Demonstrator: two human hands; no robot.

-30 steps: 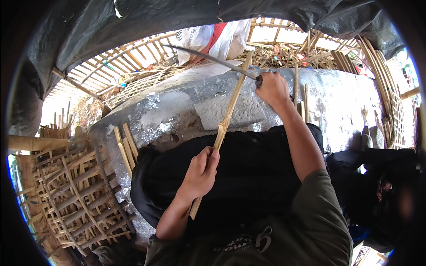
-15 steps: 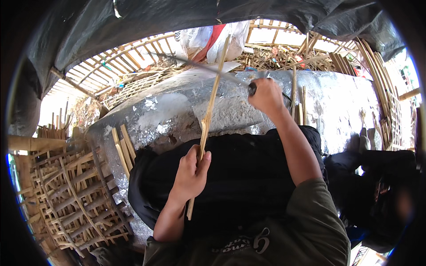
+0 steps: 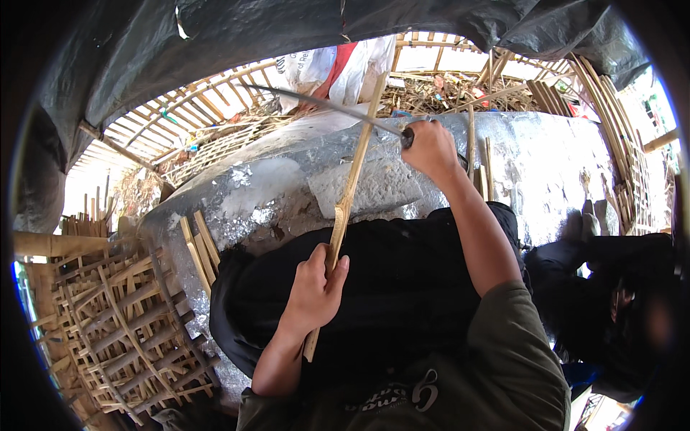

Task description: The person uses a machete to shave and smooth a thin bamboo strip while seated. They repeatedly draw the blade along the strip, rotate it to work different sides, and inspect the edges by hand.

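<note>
The long pale split bamboo strip (image 3: 350, 194) runs from the lap up and away, axis slightly tilted to the right, lower end near the body. The left hand (image 3: 314, 294) is closed around its lower part, nearer to the person. The right hand (image 3: 431, 147), arm stretched fwd, is closed on the handle of a long curved metal blade (image 3: 323, 104), which crosses the strip approx. at its upper part.
</note>
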